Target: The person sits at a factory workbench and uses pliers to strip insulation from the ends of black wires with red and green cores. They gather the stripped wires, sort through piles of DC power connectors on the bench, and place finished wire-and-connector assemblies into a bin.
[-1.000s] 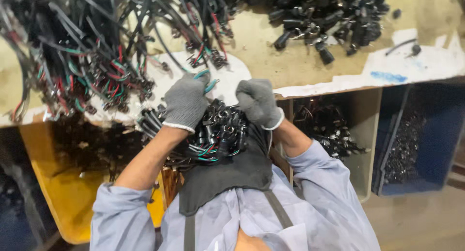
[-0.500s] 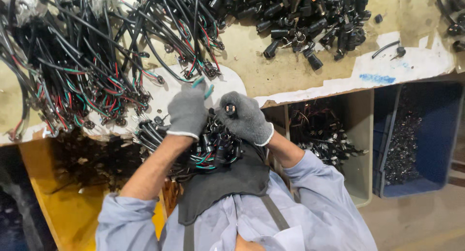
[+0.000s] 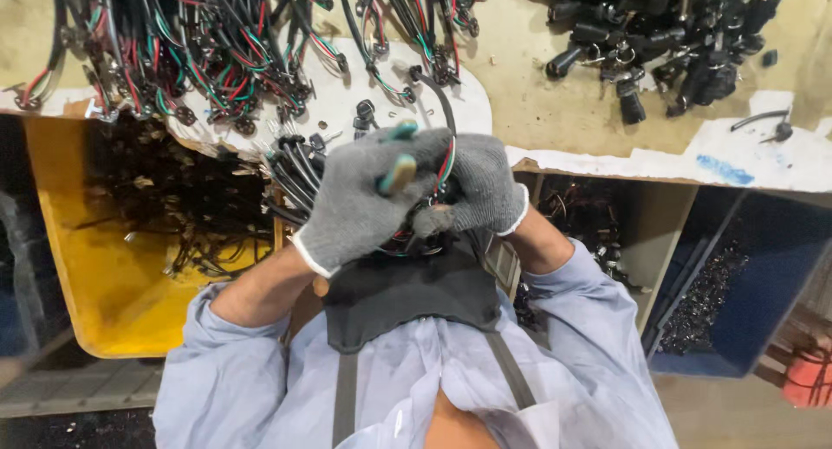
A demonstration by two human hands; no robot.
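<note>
Both my hands wear grey knit gloves and meet close to my chest, over a bundle of black cables [image 3: 293, 170] resting on my dark apron [image 3: 407, 297]. My left hand [image 3: 351, 202] is closed around a small tool with teal and tan handles [image 3: 399, 165]. My right hand [image 3: 483, 187] pinches one black cable with red and green wires [image 3: 445, 154], which curves up over the table edge. The two hands touch each other, and the fingertips of both are partly hidden.
A worn table [image 3: 529, 102] carries a heap of wired harnesses [image 3: 182, 50] at the left and black connectors [image 3: 676, 33] at the right. Below it stand a yellow bin [image 3: 87, 293] of cables, a wooden compartment [image 3: 607, 232] and a blue bin [image 3: 745, 276].
Both hands have come nearer to my chest and closed together. The left hand now shows the teal-handled tool against the cable that the right hand holds.
</note>
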